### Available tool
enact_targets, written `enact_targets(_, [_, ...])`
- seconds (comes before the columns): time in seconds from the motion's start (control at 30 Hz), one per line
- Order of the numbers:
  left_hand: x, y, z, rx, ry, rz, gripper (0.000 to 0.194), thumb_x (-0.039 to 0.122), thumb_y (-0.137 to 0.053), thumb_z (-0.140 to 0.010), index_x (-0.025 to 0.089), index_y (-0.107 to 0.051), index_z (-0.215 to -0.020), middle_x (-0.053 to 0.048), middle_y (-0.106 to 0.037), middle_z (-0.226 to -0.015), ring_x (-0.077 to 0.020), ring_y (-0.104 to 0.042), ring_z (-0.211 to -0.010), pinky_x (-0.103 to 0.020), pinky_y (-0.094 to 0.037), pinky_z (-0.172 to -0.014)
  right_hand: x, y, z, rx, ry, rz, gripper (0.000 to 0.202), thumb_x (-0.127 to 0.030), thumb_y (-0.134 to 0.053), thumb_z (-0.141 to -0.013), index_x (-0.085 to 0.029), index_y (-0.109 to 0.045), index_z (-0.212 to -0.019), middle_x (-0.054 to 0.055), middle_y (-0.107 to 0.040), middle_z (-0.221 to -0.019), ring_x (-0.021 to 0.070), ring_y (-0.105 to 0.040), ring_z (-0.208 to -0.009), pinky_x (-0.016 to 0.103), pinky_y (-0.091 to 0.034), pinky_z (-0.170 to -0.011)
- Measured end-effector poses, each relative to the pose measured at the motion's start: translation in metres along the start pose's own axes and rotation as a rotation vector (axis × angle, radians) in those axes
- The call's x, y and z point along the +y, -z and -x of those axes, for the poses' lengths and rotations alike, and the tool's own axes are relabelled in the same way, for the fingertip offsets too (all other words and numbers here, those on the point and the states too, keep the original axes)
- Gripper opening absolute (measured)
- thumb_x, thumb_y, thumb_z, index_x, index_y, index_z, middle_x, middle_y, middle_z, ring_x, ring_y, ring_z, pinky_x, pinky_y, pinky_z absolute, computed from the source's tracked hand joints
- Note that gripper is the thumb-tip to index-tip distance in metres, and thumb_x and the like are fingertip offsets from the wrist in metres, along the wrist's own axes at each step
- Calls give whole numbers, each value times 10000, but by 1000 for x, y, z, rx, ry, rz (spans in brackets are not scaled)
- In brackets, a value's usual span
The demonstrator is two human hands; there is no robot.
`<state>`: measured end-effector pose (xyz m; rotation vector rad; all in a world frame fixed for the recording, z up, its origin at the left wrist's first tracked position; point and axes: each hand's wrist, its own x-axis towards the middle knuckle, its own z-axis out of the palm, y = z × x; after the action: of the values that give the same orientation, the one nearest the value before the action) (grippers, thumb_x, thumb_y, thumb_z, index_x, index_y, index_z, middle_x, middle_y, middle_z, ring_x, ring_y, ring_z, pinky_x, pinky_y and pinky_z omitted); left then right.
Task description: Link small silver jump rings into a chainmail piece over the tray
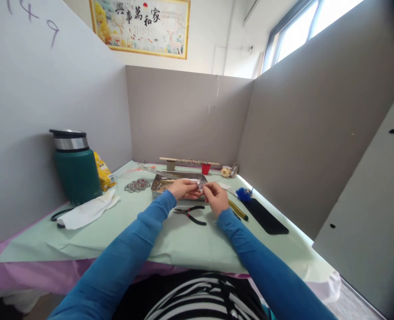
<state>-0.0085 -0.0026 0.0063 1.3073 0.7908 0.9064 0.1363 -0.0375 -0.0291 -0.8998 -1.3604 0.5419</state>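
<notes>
We find the bare left hand (183,190) and the bare right hand (217,198) close together at the centre of the frame, by the right part of a shallow, silver-coloured metal tray (155,193); the thumb and fingers of each pinch a small, shiny piece (200,187) between the two hands; its exact form is too small for us to tell.

We record small gold-coloured bits (164,186) in the tray; below the hands, pliers with black-and-red handles (197,220) lie with the handles spread; right of centre we observe a yellow-handled tool (239,210), partly hidden by the right wrist, and a flat black strip (267,217) with a fluffy blue tuft (244,194) at its upper end.

Left of the tray we note a flat heap of silver-and-red beadwork (137,186); at the left of the frame stands a green bottle with a steel neck (77,171), a crumpled white cloth (88,210) just below it.
</notes>
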Motion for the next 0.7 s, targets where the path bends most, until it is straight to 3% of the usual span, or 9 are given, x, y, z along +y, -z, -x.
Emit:
enact_targets(0.2, [1,-1,2,-41,9,23,74,109,-646,-735,66,-610,-783,-119,-678,-706,-181,-673,-691,-263,-546,-624,7,1,0,44,37,148,226,-395,-543,-744,-173,-582,-740,-9,-575,-570,124,-503,-516,245,-413,-520])
enact_targets(0.4, [-2,1,2,-111,-11,12,167,104,-671,-709,65,-625,-865,-119,-685,-736,-180,-674,-709,-270,-545,-662,9,1,0,74,55,217,212,-381,-535,-739,-175,-576,-711,-6,-584,-586,125,-505,-535,248,-424,-552])
enact_targets(0.53, [-2,0,0,-79,8,14,104,137,-672,-721,79,-589,-746,-104,-672,-681,-171,-670,-661,-254,-542,-616,8,0,0,62,89,244,207,-367,-527,-735,-171,-589,-705,-2,-591,-608,120,-497,-542,244,-424,-564])
enact_targets(0.7, [-1,0,-1,-41,31,2,59,111,-620,-758,84,-567,-750,-106,-673,-689,-166,-670,-662,-264,-542,-635,6,0,1,63,89,251,188,-348,-515,-738,-173,-577,-708,-1,-593,-613,122,-500,-546,243,-421,-562])
